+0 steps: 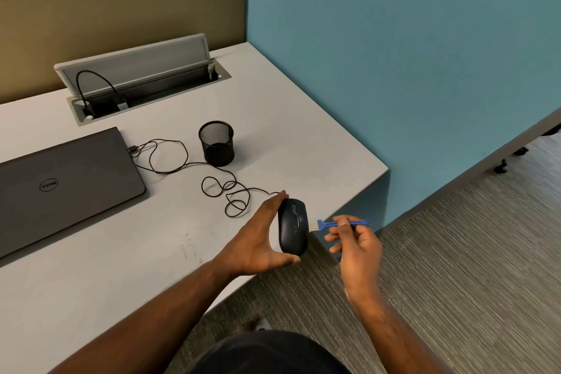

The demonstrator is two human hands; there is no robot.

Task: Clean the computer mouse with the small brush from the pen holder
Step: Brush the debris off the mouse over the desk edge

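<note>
Grey desk (170,222) is filling the left of the frame against a teal wall (394,55). Left of centre, a closed laptop (60,185) is lying flat. At centre, the mesh holder (216,143) is standing upright, looking empty. Lower centre, the left hand (258,240) is gripping the mouse (293,226) over the desk edge, its cable (194,167) looping across the desk towards the laptop. Just right, the right hand (356,244) is pinching the brush (341,224), bristles touching the mouse's side.
</note>
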